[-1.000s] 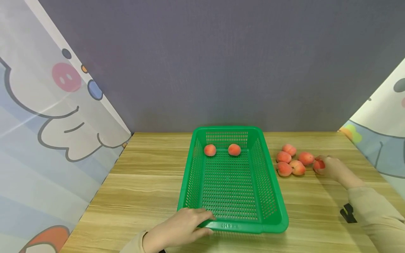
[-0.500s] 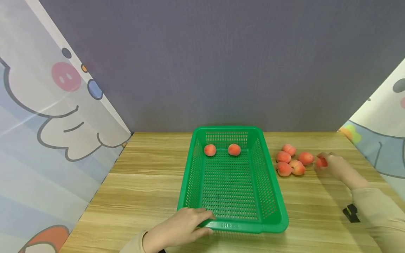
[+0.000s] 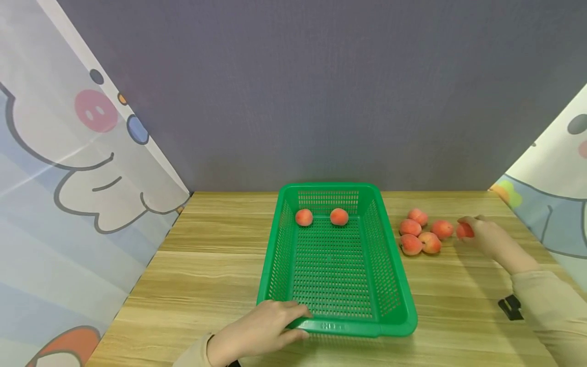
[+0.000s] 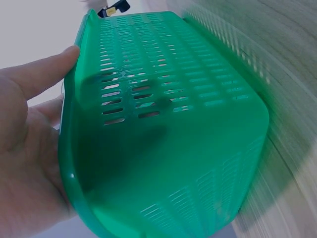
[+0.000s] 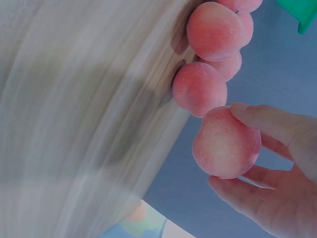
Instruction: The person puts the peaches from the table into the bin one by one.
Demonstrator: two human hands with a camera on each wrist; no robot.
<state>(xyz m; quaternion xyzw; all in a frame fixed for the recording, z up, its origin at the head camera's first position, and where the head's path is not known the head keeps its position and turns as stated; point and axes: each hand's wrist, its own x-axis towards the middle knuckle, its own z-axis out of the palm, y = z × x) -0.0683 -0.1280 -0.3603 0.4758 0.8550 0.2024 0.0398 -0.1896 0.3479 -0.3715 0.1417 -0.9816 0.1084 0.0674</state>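
My left hand point(image 3: 261, 329) grips the near rim of a green plastic basket point(image 3: 339, 327), toward its left corner. The left wrist view shows the thumb on one side of the rim and fingers on the other. At the far end inside the basket lie two peaches, one on the left point(image 3: 304, 217) and one on the right point(image 3: 339, 216). Right of the basket, my right hand point(image 3: 492, 243) pinches another peach point(image 5: 225, 144) between thumb and fingers, raised off the table. Several more peaches point(image 3: 411, 244) are clustered on the table between that hand and the basket.
The wood-grain table point(image 3: 211, 260) meets a dark grey panel point(image 3: 321, 102) at the back. Cartoon-printed sheets hang on the left point(image 3: 91, 178) and right point(image 3: 555, 204). The right forearm extends over the table's right side.
My right hand has lifted its peach from the table and moved slightly up and away from the cluster. My left hand and the basket have stayed in place.
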